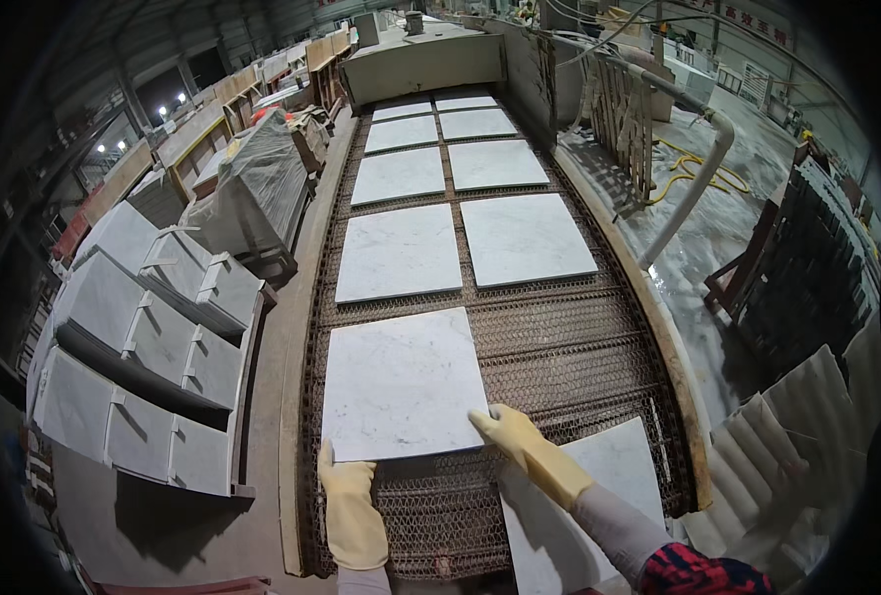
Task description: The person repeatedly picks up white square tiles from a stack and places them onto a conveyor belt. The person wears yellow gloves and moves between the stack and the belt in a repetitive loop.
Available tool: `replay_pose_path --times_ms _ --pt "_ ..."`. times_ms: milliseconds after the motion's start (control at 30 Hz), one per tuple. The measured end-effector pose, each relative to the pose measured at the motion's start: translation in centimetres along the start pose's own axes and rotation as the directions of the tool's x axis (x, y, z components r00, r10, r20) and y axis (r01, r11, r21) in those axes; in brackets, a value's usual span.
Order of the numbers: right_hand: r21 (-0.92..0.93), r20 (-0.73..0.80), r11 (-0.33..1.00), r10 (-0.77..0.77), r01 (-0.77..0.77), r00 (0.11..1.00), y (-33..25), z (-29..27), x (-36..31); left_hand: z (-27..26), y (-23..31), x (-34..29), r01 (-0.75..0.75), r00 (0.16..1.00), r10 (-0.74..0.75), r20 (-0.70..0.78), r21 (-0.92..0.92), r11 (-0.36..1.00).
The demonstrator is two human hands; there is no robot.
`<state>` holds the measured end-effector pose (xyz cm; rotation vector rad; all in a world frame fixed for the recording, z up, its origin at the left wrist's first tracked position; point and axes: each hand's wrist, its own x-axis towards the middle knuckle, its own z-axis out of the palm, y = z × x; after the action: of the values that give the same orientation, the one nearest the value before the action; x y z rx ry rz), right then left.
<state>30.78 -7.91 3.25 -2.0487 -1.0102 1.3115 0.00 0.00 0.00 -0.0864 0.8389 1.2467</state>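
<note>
At the near edge, a red-and-black checked sleeve (703,573) is showing above a grey cuff on our right forearm, which is passing over a white square stone slab (621,466) lying askew on the brown wire-mesh conveyor belt (559,342).

We are wearing cream-yellow rubber gloves on both hands. Our left hand (353,506) is touching the near left corner of a second slab, a white, faintly grey-veined square one (401,382); one digit is pointing up along the corner while the others are curling together beside it. Our right hand (520,446) is reaching across to the near right corner, its fingertips bunching close at the edge. The slab's underside is staying hidden, so we cannot tell whether either hand is clamping it. This veined slab is lying toward the belt's left side, slightly turned.

To our left, stacked pale stone slabs (83,407) with white strips across them are leaning in rows; to our right, dark slabs (807,263) are standing on edge.

Farther along, pairs of white slabs (528,238) are lying in two columns, running toward a large grey housing (425,71) spanning the belt. Beyond the right rail, a yellow hose (686,164) is lying coiled on the wet-looking floor (758,134).
</note>
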Motion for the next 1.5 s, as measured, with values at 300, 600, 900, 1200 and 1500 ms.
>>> replay_pose_path --times_ms 300,600,900,1200,1500 --pt "0.234 -0.07 0.966 -0.098 0.112 0.993 8.7 -7.5 -14.5 4.1 -1.6 -2.4 -0.11 0.956 0.148 -0.252 0.161 0.981" --pt "0.48 0.084 0.808 0.346 -0.342 0.934 21.2 -9.3 -28.6 4.4 -1.6 -10.1 -0.333 0.91 0.398 -0.113 0.37 0.867" --pt "0.76 0.166 0.532 0.395 -0.373 0.903 28.9 -7.8 -30.7 -9.1 -11.7 -23.2 0.444 0.608 -0.735 -0.3 0.896 0.002" --pt "0.875 0.058 0.482 -0.03 -0.036 0.998 33.0 -5.0 -28.6 -11.0 -19.8 -26.5 0.55 0.52 -0.854 0.01 0.761 0.344" --pt "0.95 -0.196 0.283 0.218 0.13 0.956 20.3 -9.6 -30.3 -2.1 -17.2 -30.9 0.502 0.587 -0.788 0.185 0.681 0.534"
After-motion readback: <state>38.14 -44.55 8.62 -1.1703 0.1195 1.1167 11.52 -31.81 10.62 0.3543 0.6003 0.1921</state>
